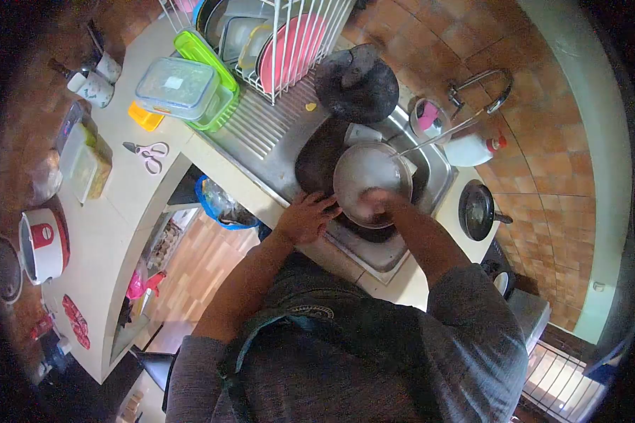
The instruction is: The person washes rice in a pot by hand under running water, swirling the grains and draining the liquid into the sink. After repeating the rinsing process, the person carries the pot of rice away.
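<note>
A round metal pot [349,158] with cloudy whitish contents stands in the sink [388,266]. My right hand [379,203] reaches down inside it near the close rim; its fingers are blurred and partly hidden. At the pot's left edge is my left hand [309,217], fingers spread and their tips at or against the rim. A long thin faucet spout [437,134] extends over the pot's far right side. Beneath and behind the pot are dark pans, partly covered, and a pale flat item [362,134].
Beyond the sink lie a black pan or lid [356,84] and a white dish rack [275,53]. A detergent bottle [469,149] and frying pan [476,210] stand right. Containers [176,84], pink scissors [148,154] and a rice cooker [44,245] occupy the left counter.
</note>
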Motion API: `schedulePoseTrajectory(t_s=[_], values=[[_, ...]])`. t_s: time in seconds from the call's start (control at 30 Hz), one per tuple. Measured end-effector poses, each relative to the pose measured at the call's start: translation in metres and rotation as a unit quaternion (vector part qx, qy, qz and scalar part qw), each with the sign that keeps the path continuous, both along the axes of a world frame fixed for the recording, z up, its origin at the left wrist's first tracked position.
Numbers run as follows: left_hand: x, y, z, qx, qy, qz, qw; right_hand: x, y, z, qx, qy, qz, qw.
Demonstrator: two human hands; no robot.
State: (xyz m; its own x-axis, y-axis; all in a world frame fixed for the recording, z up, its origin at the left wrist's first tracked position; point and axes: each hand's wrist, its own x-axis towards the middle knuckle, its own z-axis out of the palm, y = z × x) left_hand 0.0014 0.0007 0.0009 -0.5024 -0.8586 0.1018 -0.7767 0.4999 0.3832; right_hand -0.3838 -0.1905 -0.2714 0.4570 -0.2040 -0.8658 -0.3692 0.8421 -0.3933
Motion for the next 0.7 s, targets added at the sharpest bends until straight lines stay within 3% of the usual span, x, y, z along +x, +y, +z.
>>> schedulePoseTrajectory(t_s=[0.1,0.17,0.27,0.3,0.33,0.37,0.4,0.47,0.7], values=[[-0.001,0.000,0.004,0.005,-0.006,0.001,1.000,0.011,-0.002,0.041,-0.050,0.094,0.016,0.994],[-0.001,0.000,0.005,0.004,-0.004,0.003,1.000,0.061,0.003,0.103,-0.209,-0.058,0.110,0.970],[-0.002,0.001,0.003,0.000,-0.010,0.004,1.000,0.085,-0.006,0.130,-0.215,0.005,0.023,0.976],[-0.002,0.001,-0.001,-0.008,-0.005,0.007,1.000,0.083,-0.017,0.109,-0.215,0.004,0.023,0.976],[-0.002,0.002,-0.002,-0.016,0.001,0.010,1.000,0.075,-0.030,0.068,-0.437,0.014,0.192,0.878],[-0.002,0.001,-0.002,-0.016,0.001,0.010,1.000,0.069,-0.037,0.045,-0.621,0.023,0.344,0.704],[-0.001,0.001,-0.001,-0.013,-0.003,0.005,1.000,0.075,-0.029,0.049,-0.622,0.023,0.344,0.703],[0.000,0.001,0.002,-0.011,-0.007,0.002,1.000,0.086,-0.006,0.052,-0.474,0.173,0.175,0.846],[-0.002,0.002,-0.002,-0.013,0.007,0.005,1.000,0.064,0.006,0.071,-0.481,0.179,0.232,0.826]])
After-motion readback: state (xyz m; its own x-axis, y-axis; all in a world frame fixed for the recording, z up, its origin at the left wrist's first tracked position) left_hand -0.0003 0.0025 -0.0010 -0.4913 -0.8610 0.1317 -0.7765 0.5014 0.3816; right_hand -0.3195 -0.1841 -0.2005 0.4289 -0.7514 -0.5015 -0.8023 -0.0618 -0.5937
